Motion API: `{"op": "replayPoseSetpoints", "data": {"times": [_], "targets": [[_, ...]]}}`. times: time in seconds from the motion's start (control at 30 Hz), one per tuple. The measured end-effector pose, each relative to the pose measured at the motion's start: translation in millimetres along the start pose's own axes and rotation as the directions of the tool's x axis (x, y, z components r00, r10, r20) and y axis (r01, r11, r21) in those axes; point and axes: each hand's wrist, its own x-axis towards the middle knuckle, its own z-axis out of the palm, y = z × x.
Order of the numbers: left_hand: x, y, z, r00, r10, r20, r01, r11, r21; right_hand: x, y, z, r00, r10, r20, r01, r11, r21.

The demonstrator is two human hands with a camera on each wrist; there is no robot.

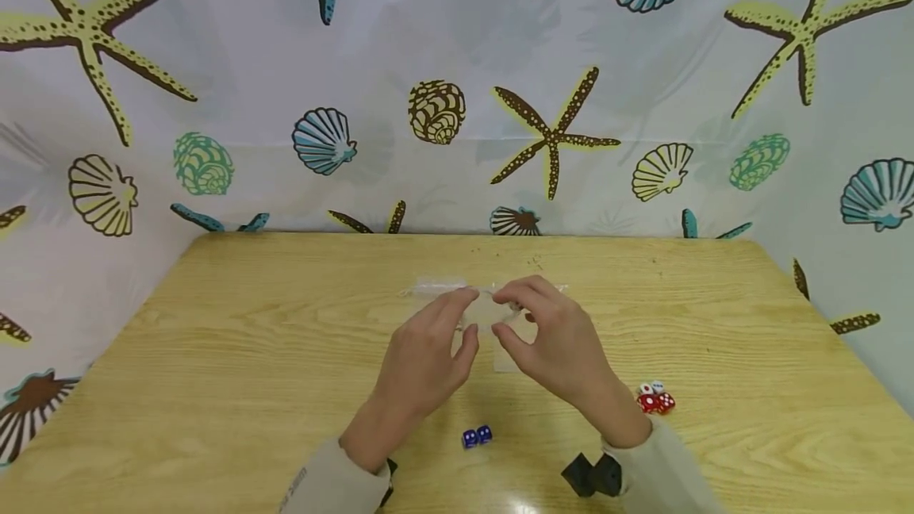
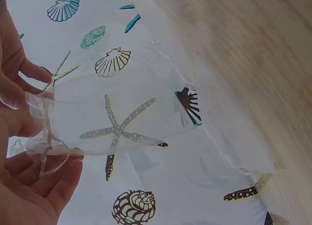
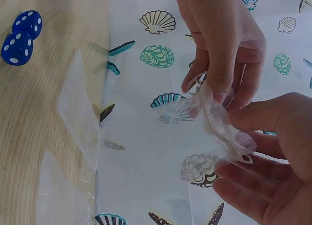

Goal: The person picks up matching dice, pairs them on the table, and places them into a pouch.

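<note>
Sheer, see-through organza pouch (image 3: 214, 120) with a thin drawstring hangs between my hands above the wooden bench (image 1: 214, 339); my left hand (image 1: 428, 355) and right hand (image 1: 553, 343) pinch its mouth with curled fingers (image 3: 222, 84). Bare bench lies beyond my fingers. Only the right wrist view shows two blue dice (image 3: 22, 37) up close.

Light beige long sleeves cover both arms, with small black camera mounts strapped at each wrist.
</note>
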Motion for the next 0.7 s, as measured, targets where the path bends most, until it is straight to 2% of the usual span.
{"op": "replayPoseSetpoints", "data": {"times": [0.2,0.37,0.47,0.6,0.7], "targets": [[0.2,-6.5,-0.4,0.997,0.003,0.078,-0.003,1.0,0.003,-4.5,0,-4,0.998,0.047,0.043,-0.046,0.999,-0.022],[-0.3,-10.9,-0.4,0.994,0.025,0.103,-0.03,0.998,0.048,-11.2,-4,-7,0.999,0.048,0.025,-0.048,0.999,-0.002],[-0.1,-12.3,-0.7,0.993,0.044,0.107,-0.052,0.996,0.078,-17.2,-7,-6,0.999,0.037,0.04,-0.038,0.999,0.018],[-0.4,-13.5,-1.8,0.993,0.056,0.108,-0.068,0.991,0.114,-27.0,-8,-2,0.993,0.03,0.118,-0.036,0.998,0.051],[-1.4,-14.7,-2.8,0.992,0.048,0.115,-0.062,0.99,0.129,-31.5,-7,1,0.97,0.023,0.242,-0.049,0.994,0.101]]}}
